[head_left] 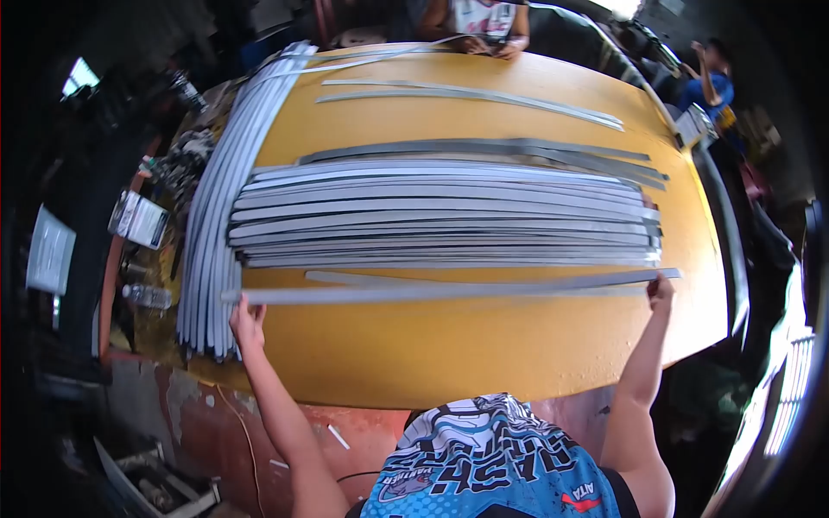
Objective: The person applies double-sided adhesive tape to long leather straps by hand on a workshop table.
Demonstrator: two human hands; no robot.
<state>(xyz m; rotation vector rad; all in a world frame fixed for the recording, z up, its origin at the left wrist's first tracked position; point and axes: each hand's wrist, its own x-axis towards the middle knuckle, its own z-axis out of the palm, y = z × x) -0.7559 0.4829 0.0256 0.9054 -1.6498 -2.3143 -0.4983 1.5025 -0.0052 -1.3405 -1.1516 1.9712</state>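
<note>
A long, flat grey strip (345, 295) lies across the front of the yellow table, partly blurred by motion. My left hand (248, 321) pinches its left end between thumb and fingers. At the far end on the right, my right hand (661, 292) is closed on a grey strip end. A second strip (337, 277) crosses the first at a shallow angle; which of the two the right hand grips is hard to tell. Just beyond both hands lies a wide stack of similar strips (432, 207), laid side by side.
A thick bundle of strips (226, 198) runs along the left edge of the yellow table (484, 363). Darker strips (484, 148) and two loose pale strips (466, 93) lie farther back. A plastic bottle (147, 296) stands left. Another person (484, 26) works at the far edge.
</note>
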